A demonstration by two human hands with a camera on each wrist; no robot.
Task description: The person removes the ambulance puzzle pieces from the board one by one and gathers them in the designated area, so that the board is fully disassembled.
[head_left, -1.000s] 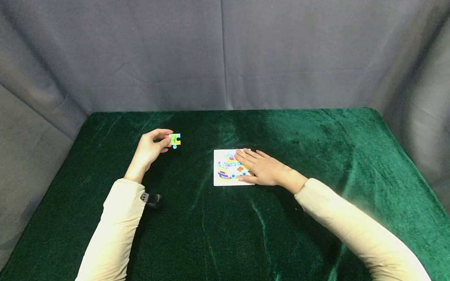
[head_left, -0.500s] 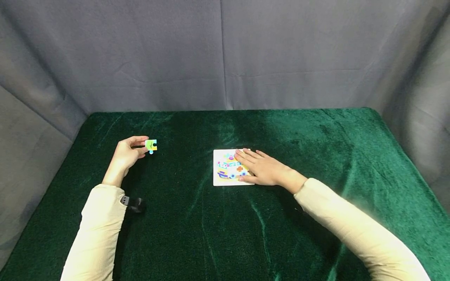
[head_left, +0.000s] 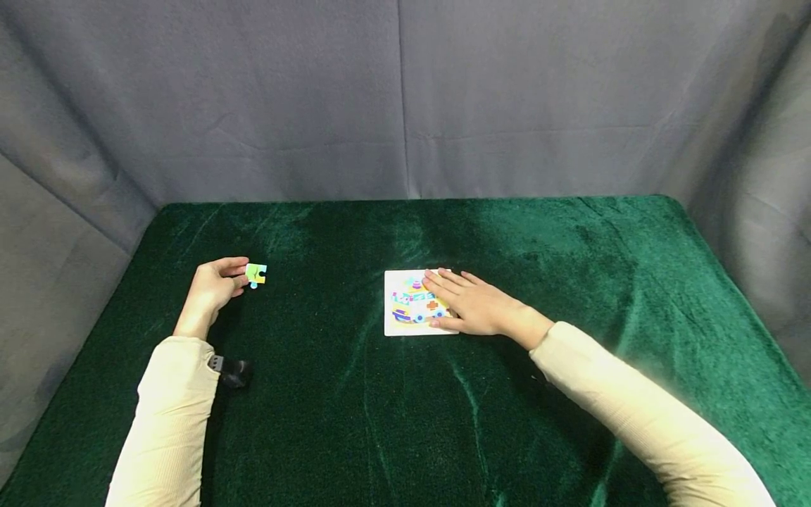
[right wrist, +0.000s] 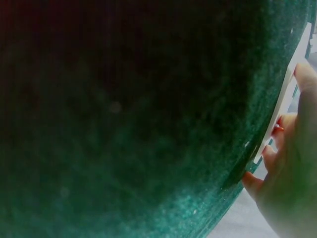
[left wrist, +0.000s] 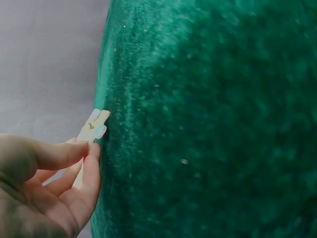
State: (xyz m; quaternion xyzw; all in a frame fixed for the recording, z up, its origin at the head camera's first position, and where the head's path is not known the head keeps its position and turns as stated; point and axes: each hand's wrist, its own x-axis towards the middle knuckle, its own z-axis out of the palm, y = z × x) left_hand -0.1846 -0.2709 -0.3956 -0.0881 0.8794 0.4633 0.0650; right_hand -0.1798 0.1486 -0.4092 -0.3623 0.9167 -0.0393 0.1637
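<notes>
My left hand (head_left: pixel 217 287) pinches a small puzzle piece (head_left: pixel 253 272) between thumb and fingers, at the left of the table. Green, yellow and light blue show on the piece, with a knob on its lower edge and a notch on its right. In the left wrist view the same puzzle piece (left wrist: pixel 95 123) stands tilted above the fingertips. My right hand (head_left: pixel 478 307) lies flat with straight fingers over the right part of a white square puzzle board (head_left: pixel 390 303). An ambulance picture shows on the board; its right side is hidden by the hand. The right wrist view catches the board (right wrist: pixel 283 99) edge-on.
Dark green velvet cloth (head_left: pixel 329 408) covers the table. A grey curtain (head_left: pixel 285 105) hangs behind it and along both sides. A small black device (head_left: pixel 233 373) is attached at the left sleeve's cuff.
My left hand has moved left and a little nearer to me, carrying the puzzle piece away from the board. The right hand and the board have stayed in place.
</notes>
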